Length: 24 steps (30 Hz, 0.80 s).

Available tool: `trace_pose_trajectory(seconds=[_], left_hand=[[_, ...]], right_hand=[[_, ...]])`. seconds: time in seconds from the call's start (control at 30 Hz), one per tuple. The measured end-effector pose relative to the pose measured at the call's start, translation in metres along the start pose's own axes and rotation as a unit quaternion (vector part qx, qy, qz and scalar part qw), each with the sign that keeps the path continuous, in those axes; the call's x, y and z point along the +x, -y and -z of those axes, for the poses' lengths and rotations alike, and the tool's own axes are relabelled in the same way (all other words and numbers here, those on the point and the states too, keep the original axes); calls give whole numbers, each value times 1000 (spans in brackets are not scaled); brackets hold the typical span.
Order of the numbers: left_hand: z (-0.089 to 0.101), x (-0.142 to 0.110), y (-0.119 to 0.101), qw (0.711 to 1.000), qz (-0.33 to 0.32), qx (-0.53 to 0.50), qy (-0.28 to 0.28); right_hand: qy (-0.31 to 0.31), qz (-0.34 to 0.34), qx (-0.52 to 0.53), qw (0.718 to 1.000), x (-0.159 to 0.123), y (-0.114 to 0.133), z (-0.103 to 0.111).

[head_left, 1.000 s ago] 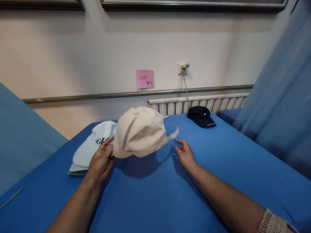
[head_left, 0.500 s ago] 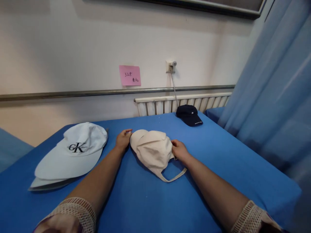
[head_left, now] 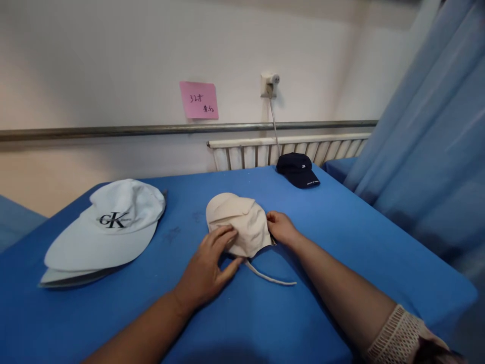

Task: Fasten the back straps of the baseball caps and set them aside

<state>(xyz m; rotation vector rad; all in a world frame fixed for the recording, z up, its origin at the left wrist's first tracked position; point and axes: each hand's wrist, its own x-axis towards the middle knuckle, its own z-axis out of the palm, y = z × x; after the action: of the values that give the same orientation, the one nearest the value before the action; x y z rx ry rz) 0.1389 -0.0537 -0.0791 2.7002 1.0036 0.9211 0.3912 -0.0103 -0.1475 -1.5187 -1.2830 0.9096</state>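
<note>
A beige cap [head_left: 238, 222] lies flattened on the blue table [head_left: 341, 237], its thin strap trailing toward me. My left hand [head_left: 208, 270] rests on the cap's near left edge, fingers stretched flat over the fabric. My right hand [head_left: 280, 228] grips the cap's right edge, fingers curled on the cloth. A white cap with a black logo [head_left: 108, 230] lies to the left, on top of another pale cap.
A dark navy cap [head_left: 298, 169] sits at the table's far edge by a white radiator [head_left: 288, 151]. Blue curtains [head_left: 428, 131] hang on the right. A pink note [head_left: 199, 100] and a wall socket with a cord are on the wall.
The beige cap came down from the air onto the table and got flattened. My left hand moved from the cap's far left rim to its near edge; the right hand stayed at its right side.
</note>
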Motion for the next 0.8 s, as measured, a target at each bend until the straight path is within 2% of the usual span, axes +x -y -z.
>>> trace_pose_trajectory(seconds=[0.07, 0.13, 0.3, 0.4, 0.47, 0.53, 0.63, 0.73, 0.8], left_hand=[[-4, 5, 2, 999, -4, 42, 26], [-7, 14, 17, 997, 23, 71, 32], [-6, 21, 69, 984, 149, 102, 9], [3, 14, 78, 973, 202, 107, -26], [11, 9, 70, 974, 196, 97, -52], [19, 3, 53, 982, 168, 68, -52], [25, -5, 23, 994, 95, -1, 47], [24, -9, 4, 984, 34, -41, 169], [23, -10, -1, 975, 11, -45, 217]], right_hand=[[21, 6, -3, 1000, -5, 3, -2], [48, 11, -5, 999, -12, 7, -5], [130, 28, -6, 991, -29, 18, -15], [153, 48, -17, 987, -34, 20, -16], [158, 55, -27, 986, -35, 20, -15], [163, 57, -35, 984, -35, 21, -14], [193, 61, -38, 979, -39, 26, -11], [242, 76, -50, 966, -48, 35, -8], [253, 99, -90, 958, -53, 41, -7]])
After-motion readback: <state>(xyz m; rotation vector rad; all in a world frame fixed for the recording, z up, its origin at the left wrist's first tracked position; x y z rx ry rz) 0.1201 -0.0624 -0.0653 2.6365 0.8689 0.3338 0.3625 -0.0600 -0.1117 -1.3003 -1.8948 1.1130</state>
